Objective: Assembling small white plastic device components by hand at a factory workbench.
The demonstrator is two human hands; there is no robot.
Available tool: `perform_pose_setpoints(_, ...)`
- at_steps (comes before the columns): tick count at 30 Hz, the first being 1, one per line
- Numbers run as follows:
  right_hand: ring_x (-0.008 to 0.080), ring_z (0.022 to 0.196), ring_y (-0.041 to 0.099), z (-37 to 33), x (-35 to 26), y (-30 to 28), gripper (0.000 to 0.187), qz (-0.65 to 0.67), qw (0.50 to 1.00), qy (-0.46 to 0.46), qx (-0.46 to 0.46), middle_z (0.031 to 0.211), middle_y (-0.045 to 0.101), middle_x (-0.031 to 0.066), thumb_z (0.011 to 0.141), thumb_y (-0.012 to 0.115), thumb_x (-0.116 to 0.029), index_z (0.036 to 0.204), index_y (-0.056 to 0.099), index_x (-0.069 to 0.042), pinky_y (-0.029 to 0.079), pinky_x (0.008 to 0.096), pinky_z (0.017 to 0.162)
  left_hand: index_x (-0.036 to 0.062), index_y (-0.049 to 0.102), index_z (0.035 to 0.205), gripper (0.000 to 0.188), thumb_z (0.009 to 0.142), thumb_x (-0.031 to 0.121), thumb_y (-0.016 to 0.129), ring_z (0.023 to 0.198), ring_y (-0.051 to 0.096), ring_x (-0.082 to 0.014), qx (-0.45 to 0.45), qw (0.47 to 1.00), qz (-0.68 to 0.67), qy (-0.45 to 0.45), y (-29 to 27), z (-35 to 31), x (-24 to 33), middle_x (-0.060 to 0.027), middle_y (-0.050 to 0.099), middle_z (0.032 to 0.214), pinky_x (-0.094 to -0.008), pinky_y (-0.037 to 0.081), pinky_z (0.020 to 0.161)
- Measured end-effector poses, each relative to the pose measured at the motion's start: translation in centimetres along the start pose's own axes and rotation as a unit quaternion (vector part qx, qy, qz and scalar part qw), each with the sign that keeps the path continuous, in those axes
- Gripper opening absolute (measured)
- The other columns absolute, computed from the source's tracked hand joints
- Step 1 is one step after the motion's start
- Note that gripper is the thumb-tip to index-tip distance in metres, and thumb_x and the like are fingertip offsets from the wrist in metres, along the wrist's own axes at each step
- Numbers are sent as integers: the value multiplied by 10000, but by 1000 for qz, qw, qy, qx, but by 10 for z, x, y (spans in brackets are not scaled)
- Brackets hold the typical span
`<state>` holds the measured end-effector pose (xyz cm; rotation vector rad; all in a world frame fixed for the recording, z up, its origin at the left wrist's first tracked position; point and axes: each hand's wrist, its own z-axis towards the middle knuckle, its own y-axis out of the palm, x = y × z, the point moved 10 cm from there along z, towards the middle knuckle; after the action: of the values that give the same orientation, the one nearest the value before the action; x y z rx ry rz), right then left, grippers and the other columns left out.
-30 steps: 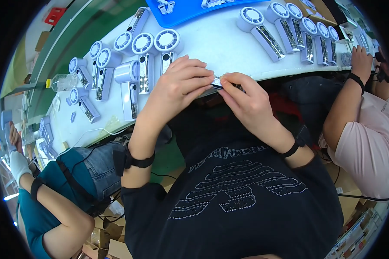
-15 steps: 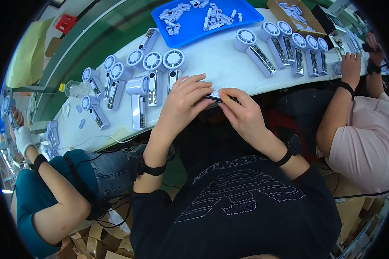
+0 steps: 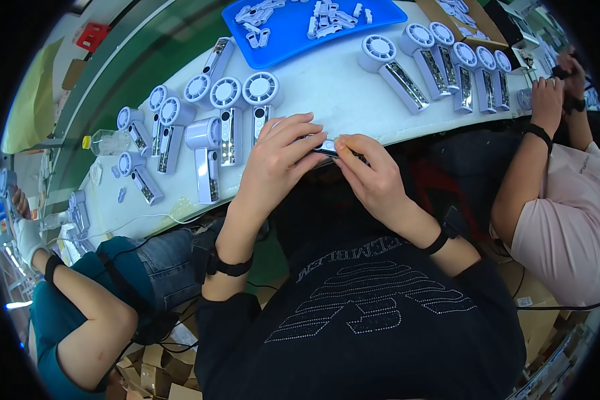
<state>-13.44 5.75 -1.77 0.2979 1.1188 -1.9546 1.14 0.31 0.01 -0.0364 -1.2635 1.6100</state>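
Observation:
Close to the table's front edge, both my hands hold a handheld fan point(image 3: 327, 146). Only a short stretch of its handle shows, with a pale panel on a dark strip; my fingers cover the rest. My left hand point(image 3: 273, 160) is curled over its left part, fingers closed. With thumb and fingertips, my right hand point(image 3: 378, 172) pinches the pale panel at the other end. Beyond my left hand stand several lilac fans point(image 3: 226, 93) with round grilles and open handles showing inner parts. A further row of such fans point(image 3: 420, 37) lies to the right.
A blue tray point(image 3: 280, 57) at the back holds small pale handle parts, with a cardboard box point(image 3: 440, 13) of more parts beside it. A clear bottle point(image 3: 110, 143) with a yellow cap lies at left. Co-workers sit on both sides, one co-worker's hand point(image 3: 547, 100) at right.
The view has shifted slightly, so the fans and tray on the left appear further left. My hands keep their hold on the fan, with a little more of the pale panel showing.

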Motion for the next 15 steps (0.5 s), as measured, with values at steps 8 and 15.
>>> perform_pose_setpoints(8,301,1056,780,10,19,-7,286,126,985,111,-46,1192,772,163,915,826,33,1200,800,25,630,377,907,31,811,1149,392,783,97,932,1294,708,-341,-1,999,-11,-32,-3,1,-5,-105,802,1218,-443,567,1061)
perform_pose_setpoints(15,295,1043,791,12,23,-6,234,126,988,81,-19,1123,813,166,899,839,30,1132,818,32,630,359,896,29,806,1157,410,771,81,936,1287,717,-344,-2,996,-48,-73,-4,2,-10,-115,809,1209,-438,575,1058)
